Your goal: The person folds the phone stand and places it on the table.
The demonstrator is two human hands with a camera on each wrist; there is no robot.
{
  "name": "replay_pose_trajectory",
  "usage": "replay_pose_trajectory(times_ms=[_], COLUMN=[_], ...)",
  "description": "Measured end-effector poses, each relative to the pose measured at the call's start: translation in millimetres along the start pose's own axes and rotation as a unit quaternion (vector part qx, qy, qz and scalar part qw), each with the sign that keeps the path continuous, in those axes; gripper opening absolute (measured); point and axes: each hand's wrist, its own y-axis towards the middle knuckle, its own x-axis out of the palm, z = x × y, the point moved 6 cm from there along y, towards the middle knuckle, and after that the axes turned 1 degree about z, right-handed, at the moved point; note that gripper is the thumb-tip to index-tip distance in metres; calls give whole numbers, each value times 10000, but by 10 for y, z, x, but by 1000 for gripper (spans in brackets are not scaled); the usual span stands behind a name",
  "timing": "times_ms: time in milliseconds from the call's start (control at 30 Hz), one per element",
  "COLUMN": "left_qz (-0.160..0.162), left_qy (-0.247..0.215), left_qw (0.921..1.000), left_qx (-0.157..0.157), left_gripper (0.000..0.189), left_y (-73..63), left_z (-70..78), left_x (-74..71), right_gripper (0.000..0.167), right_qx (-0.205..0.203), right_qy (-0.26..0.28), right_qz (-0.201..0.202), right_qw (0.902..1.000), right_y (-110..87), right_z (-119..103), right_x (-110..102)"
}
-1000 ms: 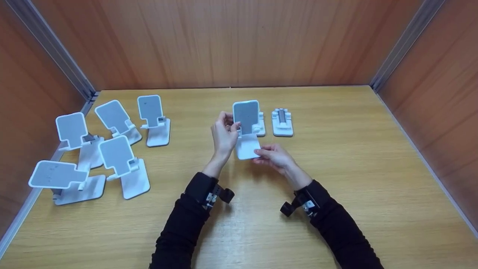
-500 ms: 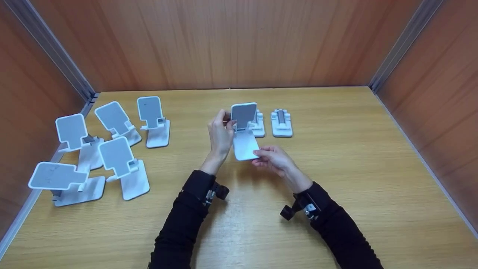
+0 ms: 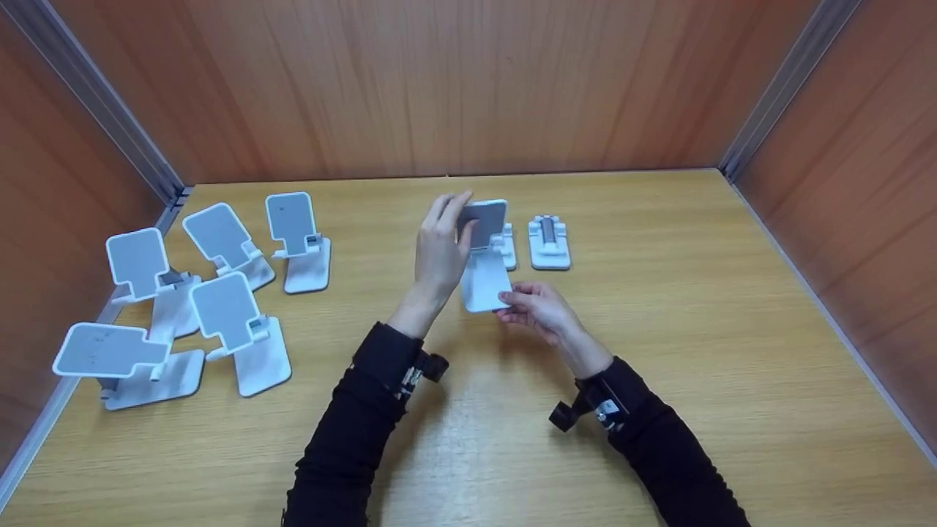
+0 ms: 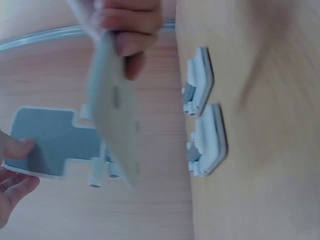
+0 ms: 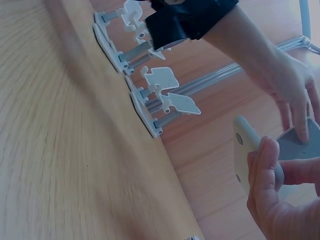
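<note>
A white phone stand [image 3: 483,285] with a grey-padded plate is held up over the table, its plate unfolded from the base. My left hand [image 3: 441,245] pinches the plate near its upper end; in the left wrist view the thumb lies on the grey pad [image 4: 50,132] and the fingers are behind it. With thumb and fingers, my right hand [image 3: 540,311] grips the near corner of the base, whose underside [image 5: 245,145] shows in the right wrist view. Beyond it are two folded phone stands: one [image 3: 549,245] in full view, the other [image 3: 509,249] partly hidden by the held stand.
Several unfolded phone stands occupy the table's left side, among them a front one [image 3: 132,366], a nearer-centre one [image 3: 263,359] and a back one [image 3: 307,267]. Wooden panels [image 3: 454,88] wall the table [image 3: 695,351] at the back and both sides.
The plate has tilted relative to the base. My left hand has shifted from the plate's lower left side up to its top end. My right hand keeps its grip on the base.
</note>
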Motion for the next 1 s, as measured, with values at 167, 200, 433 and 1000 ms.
replay_pose_trajectory(times_ms=[167, 200, 433, 1000], left_qz=[108, 127, 260, 830], left_qy=[351, 383, 421, 515], left_qw=[9987, 9984, 9949, 9723], left_qx=[353, 404, 883, 2123], left_gripper=[16, 16, 16, 19], left_y=[26, 21, -32, -311], left_z=[61, 67, 129, 362], left_x=[-36, -40, -48, 138], right_gripper=[16, 16, 26, 5], right_qx=[-110, -119, -134, -211], right_qy=[-40, -88, -500, 103], right_qz=[42, 68, 284, 780], right_qw=[9999, 9999, 9983, 9967], right_y=[16, 19, 28, 35], right_z=[22, 26, 33, -111], right_x=[6, 2, -47, -174])
